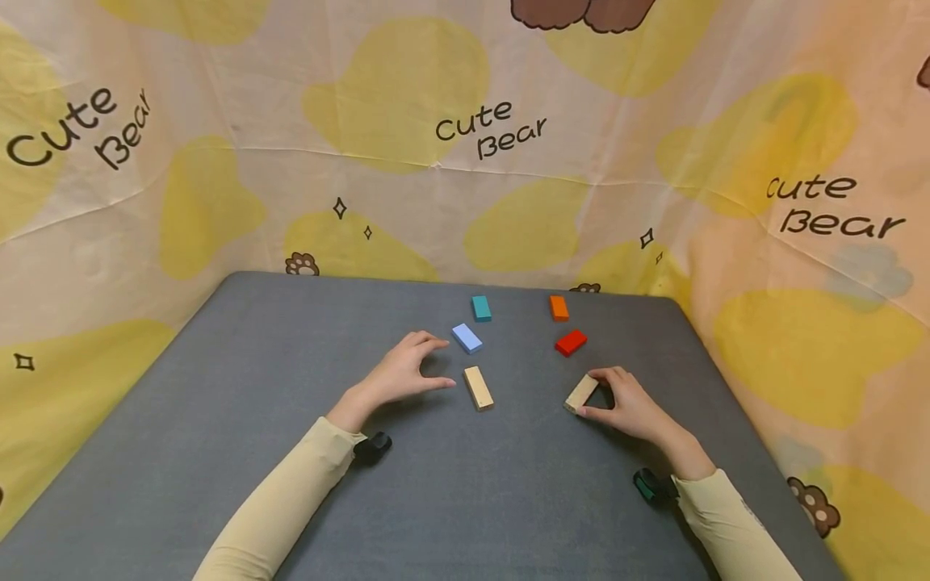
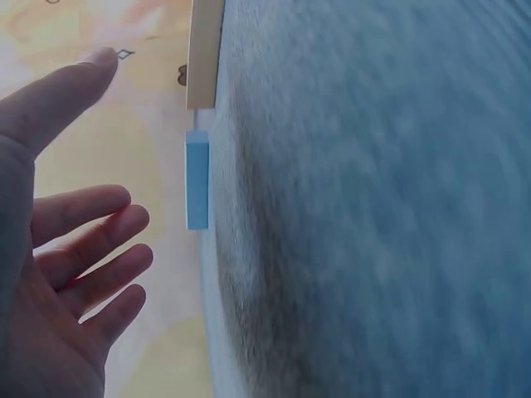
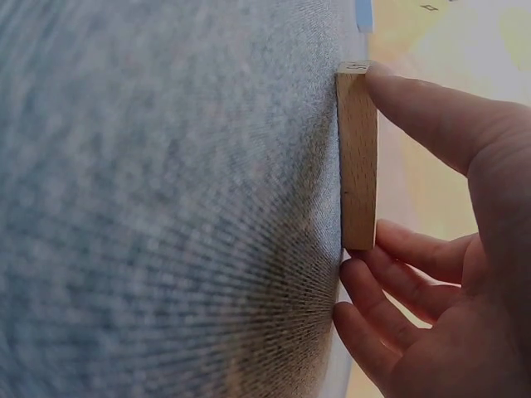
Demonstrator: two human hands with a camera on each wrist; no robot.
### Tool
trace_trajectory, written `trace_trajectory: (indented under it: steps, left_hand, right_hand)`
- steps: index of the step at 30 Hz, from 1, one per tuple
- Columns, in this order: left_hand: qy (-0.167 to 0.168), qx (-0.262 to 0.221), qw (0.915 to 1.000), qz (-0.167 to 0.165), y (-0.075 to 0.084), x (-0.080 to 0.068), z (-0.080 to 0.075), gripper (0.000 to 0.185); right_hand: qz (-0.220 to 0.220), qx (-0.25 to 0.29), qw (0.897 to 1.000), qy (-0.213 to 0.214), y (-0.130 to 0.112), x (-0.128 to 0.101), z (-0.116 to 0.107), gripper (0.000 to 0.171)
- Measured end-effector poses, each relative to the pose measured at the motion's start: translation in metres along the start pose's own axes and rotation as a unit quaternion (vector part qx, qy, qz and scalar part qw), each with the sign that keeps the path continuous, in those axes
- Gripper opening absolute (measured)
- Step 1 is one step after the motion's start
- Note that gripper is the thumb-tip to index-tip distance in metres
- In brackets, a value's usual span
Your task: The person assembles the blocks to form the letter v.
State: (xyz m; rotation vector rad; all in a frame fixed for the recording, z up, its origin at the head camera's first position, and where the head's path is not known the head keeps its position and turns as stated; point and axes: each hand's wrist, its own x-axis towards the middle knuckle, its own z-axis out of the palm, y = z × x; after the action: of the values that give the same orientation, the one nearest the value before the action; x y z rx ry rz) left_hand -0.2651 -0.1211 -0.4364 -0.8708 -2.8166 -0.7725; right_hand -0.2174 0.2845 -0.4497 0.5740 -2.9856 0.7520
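Between its thumb and fingers, my right hand [image 1: 626,406] pinches a plain wooden block [image 1: 581,394] by its two ends. The right wrist view shows that wooden block [image 3: 358,162] low against the cloth, thumb at one end and fingers at the other. My left hand [image 1: 403,371] hovers with thumb and fingers spread apart, holding nothing. Just right of its thumb lies a second plain wooden block [image 1: 478,388]; past its fingertips is a light blue block [image 1: 467,338]. In the left wrist view, the left hand [image 2: 66,274] is apart from both.
Farther back lie a teal block [image 1: 481,308], an orange block [image 1: 559,308] and a red block [image 1: 571,342]. A grey cloth [image 1: 465,500] covers the table. Patterned curtains [image 1: 407,226] stand along its back and sides. Each wrist carries a dark camera [image 1: 373,448].
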Motion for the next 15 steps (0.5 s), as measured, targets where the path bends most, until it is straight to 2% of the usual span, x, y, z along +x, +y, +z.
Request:
trace_trajectory:
  steps: [9,15]
  left_hand:
    - [0.005,-0.023,0.9996,0.016,0.009,0.004,0.008,0.07]
    - [-0.006,-0.043,0.999,0.013,0.014,0.007,0.014,0.07]
  right_hand:
    - [-0.003,0.0,1.0,0.0,0.001,0.0,0.0,0.07]
    - [0.001,-0.001,1.0,-0.004,0.002,-0.001,0.001,0.07]
